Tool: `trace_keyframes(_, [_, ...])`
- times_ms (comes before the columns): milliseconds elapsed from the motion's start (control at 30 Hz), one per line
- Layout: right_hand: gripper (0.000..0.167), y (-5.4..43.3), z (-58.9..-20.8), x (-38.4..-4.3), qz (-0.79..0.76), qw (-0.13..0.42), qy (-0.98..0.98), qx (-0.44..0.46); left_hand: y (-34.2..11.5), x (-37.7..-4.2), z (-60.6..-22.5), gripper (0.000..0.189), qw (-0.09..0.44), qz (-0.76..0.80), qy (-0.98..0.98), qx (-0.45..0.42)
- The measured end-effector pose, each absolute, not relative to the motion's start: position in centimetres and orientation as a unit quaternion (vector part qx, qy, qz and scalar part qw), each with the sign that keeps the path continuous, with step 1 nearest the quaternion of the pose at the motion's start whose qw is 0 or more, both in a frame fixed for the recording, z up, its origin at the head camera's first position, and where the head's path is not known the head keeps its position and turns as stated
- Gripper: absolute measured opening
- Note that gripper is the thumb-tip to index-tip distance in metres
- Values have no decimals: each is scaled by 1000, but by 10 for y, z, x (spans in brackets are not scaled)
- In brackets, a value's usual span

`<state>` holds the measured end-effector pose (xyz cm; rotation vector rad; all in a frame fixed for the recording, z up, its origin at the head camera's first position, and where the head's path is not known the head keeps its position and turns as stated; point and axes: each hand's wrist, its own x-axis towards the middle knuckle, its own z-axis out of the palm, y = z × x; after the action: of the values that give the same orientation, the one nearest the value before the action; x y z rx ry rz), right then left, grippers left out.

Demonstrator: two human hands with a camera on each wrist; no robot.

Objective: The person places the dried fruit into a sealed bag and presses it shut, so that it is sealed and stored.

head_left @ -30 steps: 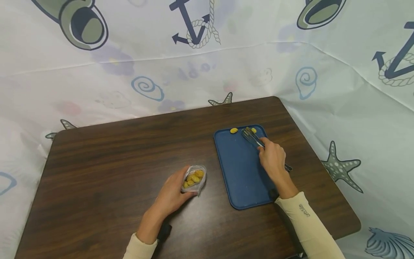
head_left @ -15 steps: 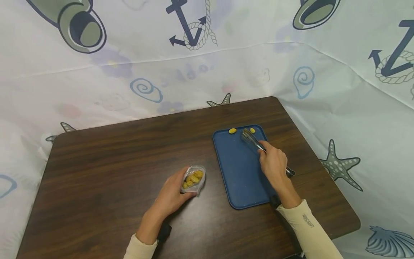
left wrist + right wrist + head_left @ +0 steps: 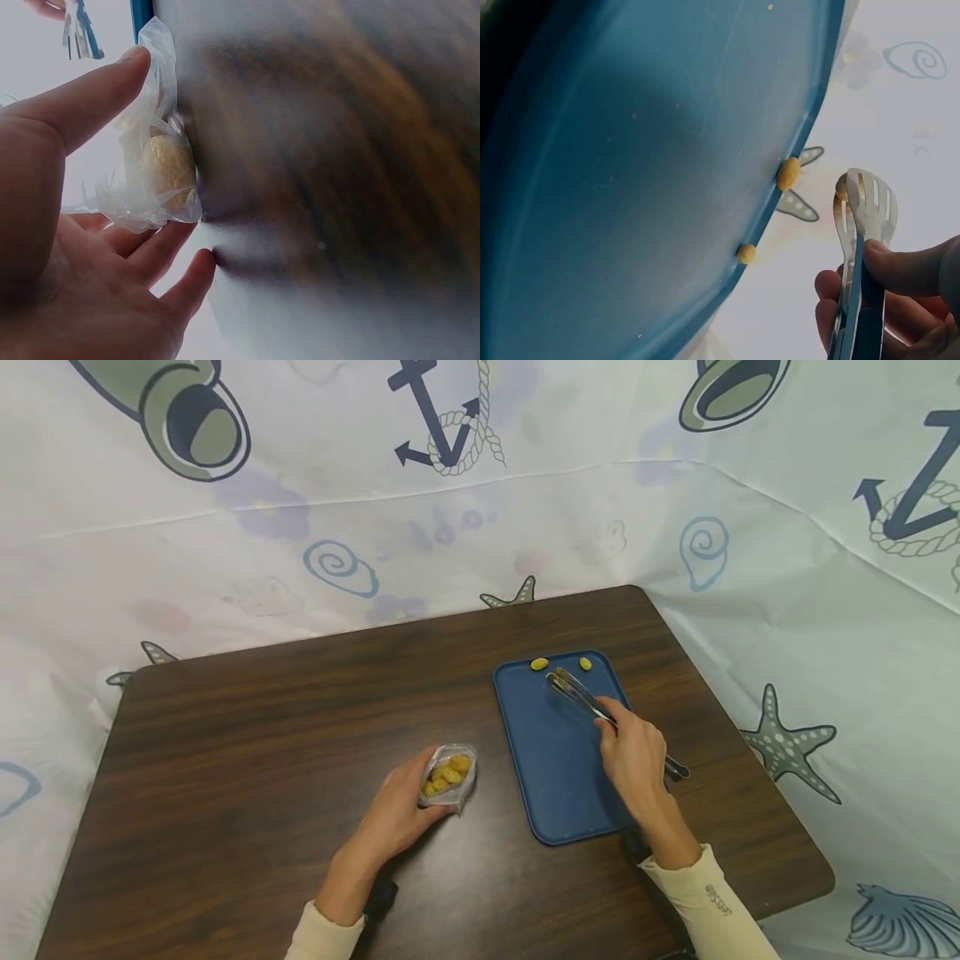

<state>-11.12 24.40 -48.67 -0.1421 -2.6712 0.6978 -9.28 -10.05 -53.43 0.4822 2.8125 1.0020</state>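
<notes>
The left hand (image 3: 397, 810) holds in a wide curve — the right hand (image 3: 633, 753) grips narrowly.

Wood grain is running across the table (image 3: 247, 777), its smooth top throwing back a glossy patch of light; the tray (image 3: 551, 760) is showing a smooth, plastic-looking face with a soft sheen; thin, clear plastic is crinkling and glinting on the bag (image 3: 135, 180); the tongs (image 3: 868, 219) are gleaming like smooth metal at their slotted heads; nuggets (image 3: 789, 173) are looking matt and slightly uneven; the sleeves (image 3: 723, 906) are showing plain, matt cloth; the backdrop (image 3: 442, 539) is creasing, cloth or plastic being hard to tell.
</notes>
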Motion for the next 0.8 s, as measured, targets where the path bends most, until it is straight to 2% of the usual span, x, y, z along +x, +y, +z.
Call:
trace_keyframes(300, [29, 240, -486, -107, 248, 196, -948, -46, -101, -94, -534, 93, 76, 328, 928, 156])
trace_keyframes(800, [30, 231, -478, -98, 260, 209, -942, -37, -102, -95, -534, 92, 70, 332, 927, 160])
